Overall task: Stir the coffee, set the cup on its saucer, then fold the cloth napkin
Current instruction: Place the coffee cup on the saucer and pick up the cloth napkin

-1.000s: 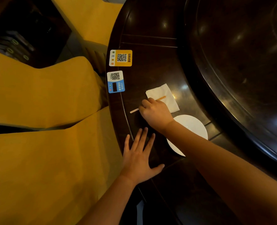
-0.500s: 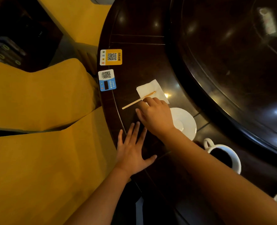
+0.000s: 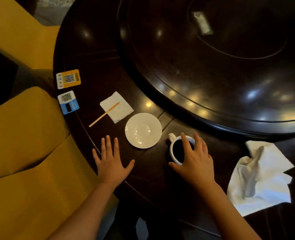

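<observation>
A white cup (image 3: 173, 149) of dark coffee stands on the dark table, its handle pointing toward the empty white saucer (image 3: 143, 130) just to its left. My right hand (image 3: 194, 158) lies over the cup with fingers spread: fingertips at the far rim, thumb at the near rim, cup not lifted. My left hand (image 3: 111, 160) rests flat and open on the table near its edge. A wooden stir stick (image 3: 104, 114) lies partly on a small white paper napkin (image 3: 116, 107). The crumpled white cloth napkin (image 3: 261, 177) lies to the right.
Two QR code cards, one orange (image 3: 68, 78) and one blue (image 3: 68, 102), sit at the table's left edge. A large dark raised turntable (image 3: 212, 66) fills the table's far side. Yellow chair cushions (image 3: 25, 135) are on the left.
My right hand let go of the stir stick, left it on the paper napkin, and moved right onto the cup. The view swung right, bringing the cloth napkin into sight.
</observation>
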Demonstrator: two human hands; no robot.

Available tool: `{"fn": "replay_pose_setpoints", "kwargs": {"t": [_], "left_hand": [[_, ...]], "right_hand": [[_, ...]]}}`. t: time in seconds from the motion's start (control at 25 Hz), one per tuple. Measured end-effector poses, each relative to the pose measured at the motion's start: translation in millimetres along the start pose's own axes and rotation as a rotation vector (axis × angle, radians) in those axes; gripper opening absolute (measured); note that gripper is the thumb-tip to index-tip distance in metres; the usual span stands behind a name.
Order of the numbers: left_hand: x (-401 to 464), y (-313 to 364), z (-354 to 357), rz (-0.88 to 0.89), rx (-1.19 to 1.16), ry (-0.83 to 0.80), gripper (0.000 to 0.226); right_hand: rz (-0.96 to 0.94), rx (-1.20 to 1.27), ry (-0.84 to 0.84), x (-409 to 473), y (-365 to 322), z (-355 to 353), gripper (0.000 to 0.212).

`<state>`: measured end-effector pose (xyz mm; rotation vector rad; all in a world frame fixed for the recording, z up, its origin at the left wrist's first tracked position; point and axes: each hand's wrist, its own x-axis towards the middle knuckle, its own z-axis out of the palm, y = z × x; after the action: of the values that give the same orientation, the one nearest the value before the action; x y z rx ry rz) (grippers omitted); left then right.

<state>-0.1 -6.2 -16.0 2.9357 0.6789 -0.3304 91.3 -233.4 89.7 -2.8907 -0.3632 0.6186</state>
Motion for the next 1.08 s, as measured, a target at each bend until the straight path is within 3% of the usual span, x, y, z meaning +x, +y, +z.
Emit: {"fn": "replay_pose_setpoints", "kwargs": {"t": [0.4, 0.6, 0.84, 1.08], "left_hand": [[0.2, -1.4, 3.8, -0.011, 0.021, 0.006, 0.099], [0.0, -1.9, 2.7, -0.016, 0.012, 0.008, 0.099], [0.1, -2.4, 1.6, -0.005, -0.011, 0.012, 0.098], [2.9, -3.2, 2.0, -0.012, -0.022, -0.004, 0.098]], "right_hand": [[-0.017, 0.037, -0.084, 17.0, 10.4, -3.9, 0.101], [-0.018, 0.055, -0.046, 16.5, 2.9, -10.2, 0.096], [-0.131, 0.141, 0.065, 25.9, -38.2, -35.3, 0.093], [-0.169, 0.091, 0.062, 59.1, -81.2, -24.4, 0.096]]}}
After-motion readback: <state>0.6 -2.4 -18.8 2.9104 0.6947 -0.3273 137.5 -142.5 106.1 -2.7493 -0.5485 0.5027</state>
